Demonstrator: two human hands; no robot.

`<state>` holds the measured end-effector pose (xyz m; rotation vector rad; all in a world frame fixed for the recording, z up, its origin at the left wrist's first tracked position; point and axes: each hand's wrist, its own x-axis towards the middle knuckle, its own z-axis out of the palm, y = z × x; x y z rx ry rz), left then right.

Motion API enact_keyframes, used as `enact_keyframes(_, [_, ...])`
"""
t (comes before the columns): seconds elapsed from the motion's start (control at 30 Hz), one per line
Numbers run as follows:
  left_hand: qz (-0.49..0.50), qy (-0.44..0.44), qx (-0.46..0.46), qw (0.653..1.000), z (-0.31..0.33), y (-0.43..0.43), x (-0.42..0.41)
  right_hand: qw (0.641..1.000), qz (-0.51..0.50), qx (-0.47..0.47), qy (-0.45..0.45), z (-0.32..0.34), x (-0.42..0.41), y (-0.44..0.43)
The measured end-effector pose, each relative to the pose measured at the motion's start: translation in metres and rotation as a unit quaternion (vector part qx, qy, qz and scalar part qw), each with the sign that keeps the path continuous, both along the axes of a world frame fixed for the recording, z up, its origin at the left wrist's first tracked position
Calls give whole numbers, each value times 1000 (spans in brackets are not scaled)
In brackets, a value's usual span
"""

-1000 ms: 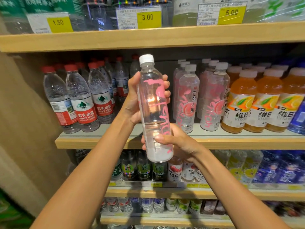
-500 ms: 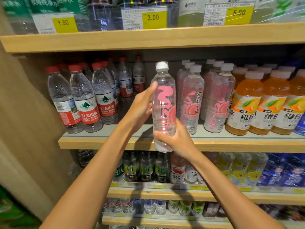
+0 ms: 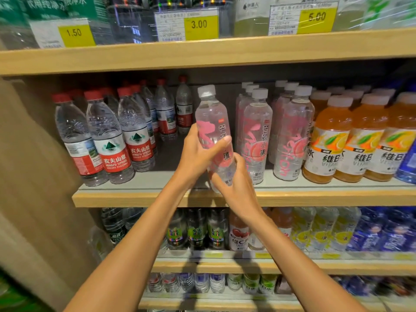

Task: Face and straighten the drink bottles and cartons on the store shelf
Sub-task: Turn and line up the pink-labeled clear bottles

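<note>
A clear bottle with a pink peach label and white cap [image 3: 211, 118] is held with both hands over the middle shelf [image 3: 135, 198], tilted slightly left, in the gap left of its matching row. My left hand [image 3: 198, 152] grips its middle, thumb across the label. My right hand [image 3: 236, 183] grips its base from below. The label's black characters face me. Matching pink-label bottles [image 3: 256, 136] stand just to the right; their labels face different ways.
Red-capped water bottles [image 3: 112, 140] fill the shelf's left part, orange juice bottles [image 3: 328, 143] the right. An upper shelf [image 3: 202, 52] carries yellow price tags. Lower shelves hold more drinks [image 3: 198, 230]. A beige side panel [image 3: 29, 165] bounds the left.
The bottle has come down and forward toward the shelf gap. It has been turned, so the black characters now face me. Both hands kept their hold.
</note>
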<state>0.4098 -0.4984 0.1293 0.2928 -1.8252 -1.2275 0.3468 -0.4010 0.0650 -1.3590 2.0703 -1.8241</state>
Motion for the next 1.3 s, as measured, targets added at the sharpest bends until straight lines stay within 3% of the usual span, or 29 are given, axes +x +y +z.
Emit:
enact_keyframes(0.17, [6, -54, -3, 999, -9, -15, -14, 967, -219, -91, 87, -5, -39, 53])
enact_keyframes(0.27, [25, -72, 8, 997, -13, -21, -25, 949, -302, -43, 84, -5, -72, 71])
enact_keyframes(0.47, [5, -101, -6, 995, -16, -17, -39, 942, -324, 23, 88, -8, -96, 59])
enact_keyframes(0.73, [79, -89, -52, 991, -28, 4, -51, 898, -408, 102, 133, -6, -104, 42])
enact_keyframes(1.3, [119, -129, -40, 984, -34, -4, -66, 914, -387, 30, 117, -16, -104, 45])
